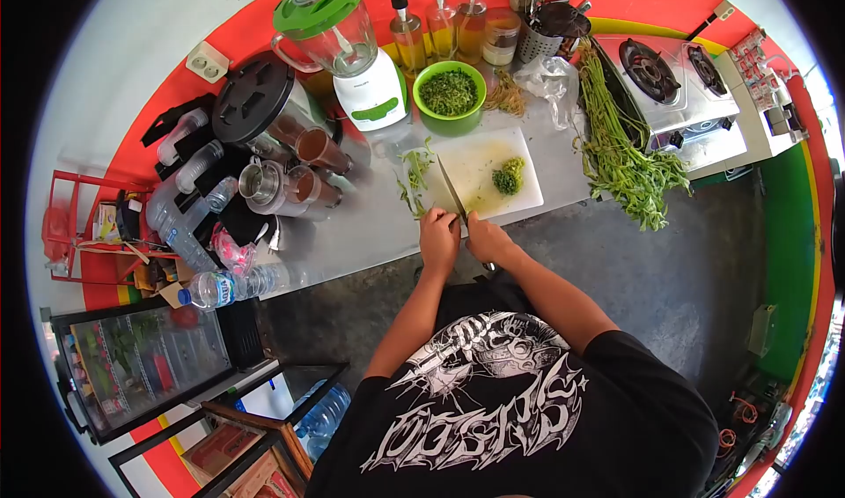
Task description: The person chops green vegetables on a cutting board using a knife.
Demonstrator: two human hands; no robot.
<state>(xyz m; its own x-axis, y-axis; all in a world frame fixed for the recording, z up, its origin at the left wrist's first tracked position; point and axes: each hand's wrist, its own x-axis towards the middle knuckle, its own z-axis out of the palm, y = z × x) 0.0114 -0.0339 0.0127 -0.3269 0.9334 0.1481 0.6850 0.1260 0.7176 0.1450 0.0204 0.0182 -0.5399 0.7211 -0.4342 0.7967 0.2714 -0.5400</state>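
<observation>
My right hand (488, 239) is closed around the handle of a knife (451, 184), whose blade points away from me over the left part of a white cutting board (529, 156). Close beside it, my left hand (439, 239) has its fingers curled at the board's near left corner. What those fingers hold, if anything, is hidden. Chopped greens (508, 177) sit in a small heap on the right of the board. Loose green leaves (413, 179) lie on the steel counter to the left. Behind the board stands a green bowl (451, 125) filled with finely cut greens.
Left of the bowl is a blender (370, 93). Long-stemmed leafy greens (616, 146) hang over the counter's front edge, beside a gas stove (673, 80). Pump bottles (440, 31) line the back wall. A plastic bag (550, 88) and water bottle (216, 290) also lie on the counter.
</observation>
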